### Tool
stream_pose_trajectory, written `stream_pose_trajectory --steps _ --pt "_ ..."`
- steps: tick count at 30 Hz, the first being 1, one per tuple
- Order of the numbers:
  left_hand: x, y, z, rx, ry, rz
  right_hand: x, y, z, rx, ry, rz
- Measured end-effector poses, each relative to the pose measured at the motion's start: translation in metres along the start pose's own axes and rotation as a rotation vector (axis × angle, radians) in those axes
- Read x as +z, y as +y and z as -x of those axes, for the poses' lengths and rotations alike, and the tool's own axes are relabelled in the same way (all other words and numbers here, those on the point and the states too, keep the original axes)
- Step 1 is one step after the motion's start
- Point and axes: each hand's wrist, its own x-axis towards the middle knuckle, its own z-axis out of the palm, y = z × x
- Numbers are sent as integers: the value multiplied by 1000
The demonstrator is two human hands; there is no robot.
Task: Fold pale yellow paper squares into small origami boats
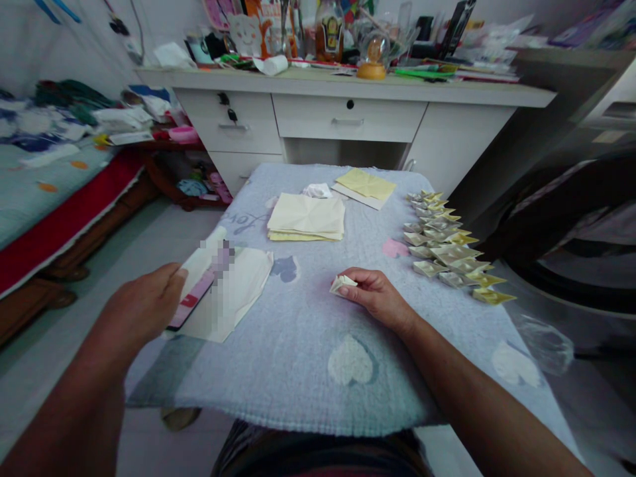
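At the table's left side, my left hand (152, 298) is closed on a phone (191, 306) with a pinkish screen, held tilted over white paper sheets (248, 278). Part of the phone is blurred out. Near the middle, my right hand (375, 295) pinches a small folded piece of paper (342, 285) between thumb and fingers, low over the cloth. To its right stand rows of several folded paper boats (454, 252), some whitish and some yellow. Beyond my hands lies a stack of creased cream paper (305, 215).
A bluish cloth with heart patterns covers the table (293, 358). Yellow and white sheets (368, 185) and a crumpled white tissue (318, 191) lie at its far side. Behind stands a cluttered white desk (348, 122); a bed (59, 179) is at left.
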Motion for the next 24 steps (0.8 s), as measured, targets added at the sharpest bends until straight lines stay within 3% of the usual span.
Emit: stream_pose_trajectory --steps 6,14,19,24 --pt "-8 3 1 -107 42 152 1 1 0 -1 1 9" --pt "-11 7 3 -122 81 235 1 -1 1 -1 4 23" --pt "-13 8 6 -96 36 191 1 -1 1 -6 6 30" --pt "-10 14 8 -35 -15 15 0 0 0 -5 1 43"
